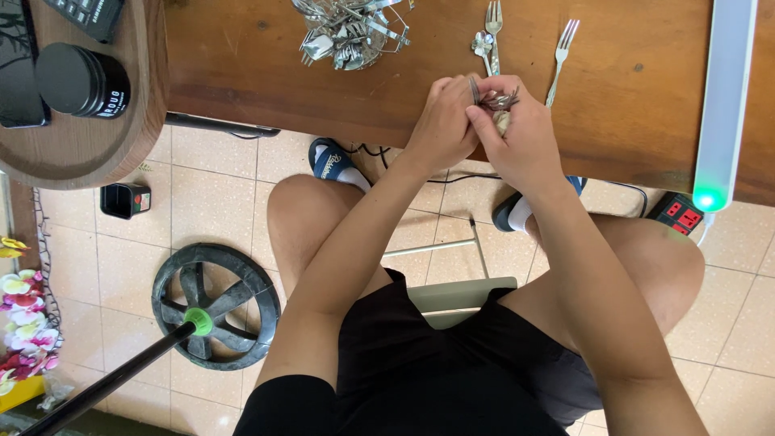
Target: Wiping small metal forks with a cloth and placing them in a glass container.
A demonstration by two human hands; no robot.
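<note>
Seated at the brown table [630, 105], both hands together at its near edge. My left hand [442, 125] and right hand [517, 133] press against each other, both clenched round one small bunch of cutlery [494, 100]; the metal ends stick out above my fingers, fanned a little. I count several handles in the bunch, perhaps forks, but my fingers hide most of them, so I cannot tell the kind for sure. The bunch sits over the table edge, between my thumbs. Just beyond my hands, a fork [493, 24] lies flat with a small spoon [483, 44] touching its left side. A second fork [561, 56] lies slanted to the right of these, its handle running down behind my right hand. Farther left on the table, a loose pile of cutlery [349, 32], tangled, well apart from my hands. White light bar [722, 105] along the right, green lamp lit at its near end. Left of the table, a round wooden stand [97, 145] with a black jar [81, 81]. Below, tiled floor, my knees, a black wheel-shaped base [216, 305].
</note>
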